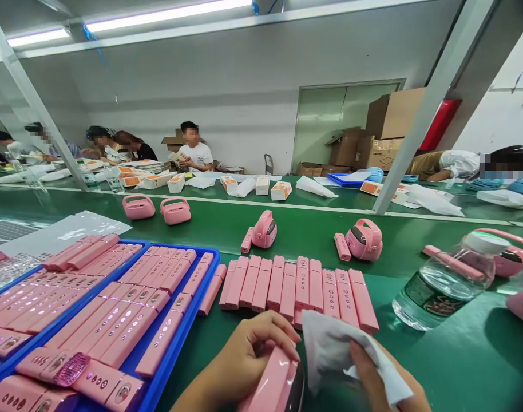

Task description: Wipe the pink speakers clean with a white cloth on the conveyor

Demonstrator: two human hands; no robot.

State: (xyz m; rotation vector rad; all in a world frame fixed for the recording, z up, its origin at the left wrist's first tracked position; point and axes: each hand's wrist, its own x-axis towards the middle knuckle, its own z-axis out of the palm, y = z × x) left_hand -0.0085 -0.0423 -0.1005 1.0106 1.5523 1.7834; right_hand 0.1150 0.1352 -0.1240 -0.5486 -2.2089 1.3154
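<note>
Left-hand fingers point(265, 331) grip a pink plastic device point(272, 377), long axis slanting away rightward; right-hand fingers point(364, 372) pinch a white cloth point(334, 349).

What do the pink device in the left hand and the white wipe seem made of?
The pink device looks like glossy moulded plastic: light glints on it. The white wipe looks like soft non-woven fabric, given its limp creases; paper is possible.

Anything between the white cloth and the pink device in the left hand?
Nothing visible. The white cloth in the right hand sits beside the pink device in the left hand; contact unclear.
</note>
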